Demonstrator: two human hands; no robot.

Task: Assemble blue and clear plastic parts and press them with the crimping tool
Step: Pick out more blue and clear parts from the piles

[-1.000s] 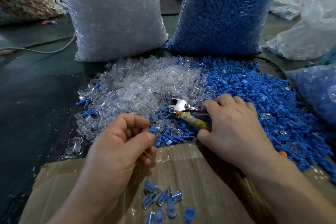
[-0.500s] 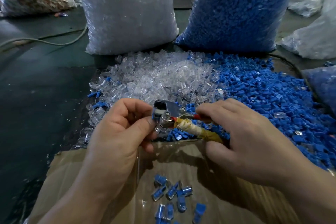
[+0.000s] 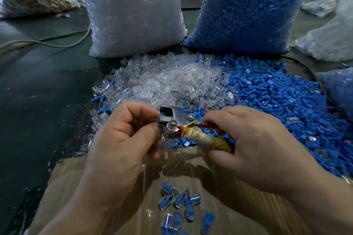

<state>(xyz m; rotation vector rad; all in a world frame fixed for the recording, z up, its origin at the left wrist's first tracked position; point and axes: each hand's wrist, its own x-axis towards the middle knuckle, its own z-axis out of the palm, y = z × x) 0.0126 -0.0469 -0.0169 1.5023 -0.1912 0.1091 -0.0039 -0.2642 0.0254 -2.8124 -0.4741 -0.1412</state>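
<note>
At frame centre, seated in the square mouth of the crimping tool (image 3: pixel 180 120): the blue and clear part (image 3: pixel 163 115), just right of the left hand (image 3: pixel 122 139), pinched there by its curled thumb and fingers. Clenched round the taped handles at centre right: the right hand (image 3: pixel 254 145). Tool axis slanting from head down-right; probably a squeeze next.
</note>
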